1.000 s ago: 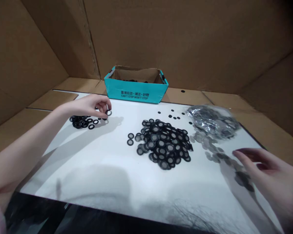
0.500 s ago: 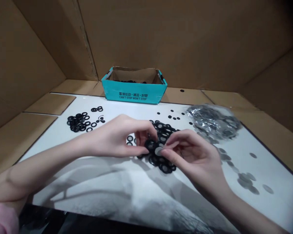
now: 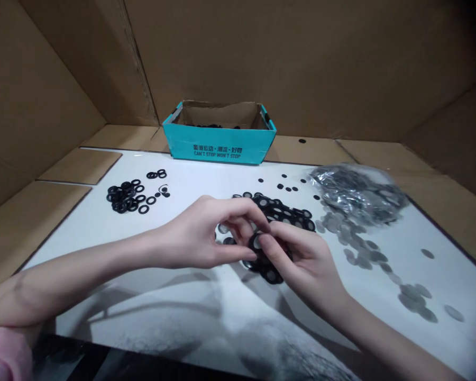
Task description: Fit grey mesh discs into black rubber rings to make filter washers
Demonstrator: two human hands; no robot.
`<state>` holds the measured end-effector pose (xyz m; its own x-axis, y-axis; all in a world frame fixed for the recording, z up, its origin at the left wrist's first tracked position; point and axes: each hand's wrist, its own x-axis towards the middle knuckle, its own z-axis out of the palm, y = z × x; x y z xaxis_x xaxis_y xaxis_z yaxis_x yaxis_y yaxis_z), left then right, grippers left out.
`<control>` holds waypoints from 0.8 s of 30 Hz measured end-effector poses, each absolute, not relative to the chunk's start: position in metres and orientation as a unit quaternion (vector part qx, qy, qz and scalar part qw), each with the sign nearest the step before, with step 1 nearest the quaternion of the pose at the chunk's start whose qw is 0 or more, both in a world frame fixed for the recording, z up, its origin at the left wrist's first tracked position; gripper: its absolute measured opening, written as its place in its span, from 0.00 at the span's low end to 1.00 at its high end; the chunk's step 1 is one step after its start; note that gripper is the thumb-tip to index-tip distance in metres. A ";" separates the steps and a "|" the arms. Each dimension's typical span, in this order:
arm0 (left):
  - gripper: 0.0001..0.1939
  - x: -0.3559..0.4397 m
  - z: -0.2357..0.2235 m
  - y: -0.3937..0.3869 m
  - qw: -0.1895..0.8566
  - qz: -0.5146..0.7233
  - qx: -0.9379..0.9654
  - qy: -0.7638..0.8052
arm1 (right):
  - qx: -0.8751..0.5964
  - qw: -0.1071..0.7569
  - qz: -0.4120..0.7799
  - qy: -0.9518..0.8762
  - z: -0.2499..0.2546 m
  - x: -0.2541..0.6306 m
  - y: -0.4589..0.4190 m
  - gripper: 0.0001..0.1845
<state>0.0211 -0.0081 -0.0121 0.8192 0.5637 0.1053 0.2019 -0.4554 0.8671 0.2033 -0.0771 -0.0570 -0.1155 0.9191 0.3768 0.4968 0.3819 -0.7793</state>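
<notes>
Box at back ctr of worktop, pcs inside, cardboard wall behind. Loose rings back L, bits just R. Pile ctr, before box; L hand & R hand over its near side, held ring btwn. Bag at R, discs strewn before it. Dots btwn box & bag.

From where I stand it looks like a makeshift small-parts workstation: a white tabletop boxed in by brown cardboard walls on the left, right and far sides. Black rings lie at left, rimmed discs are heaped mid-table, and loose grey discs trail near a clear plastic bag at right. Whether a home or workshop surrounds it, I can't tell.
</notes>
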 end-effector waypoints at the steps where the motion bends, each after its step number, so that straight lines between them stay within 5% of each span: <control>1: 0.11 0.021 -0.013 -0.009 0.476 0.188 0.826 0.236 | -0.496 0.431 0.235 -0.716 -0.057 0.203 -0.077 0.14; 24: 0.08 0.026 -0.019 -0.002 0.603 0.105 0.743 0.273 | -0.446 0.436 0.177 -0.762 -0.064 0.208 -0.081 0.09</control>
<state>0.0263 -0.0020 -0.0189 0.8293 0.5316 -0.1722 0.2780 -0.1252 0.9524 0.2083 -0.0808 -0.0636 -0.2228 0.8332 0.5062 0.5244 0.5401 -0.6582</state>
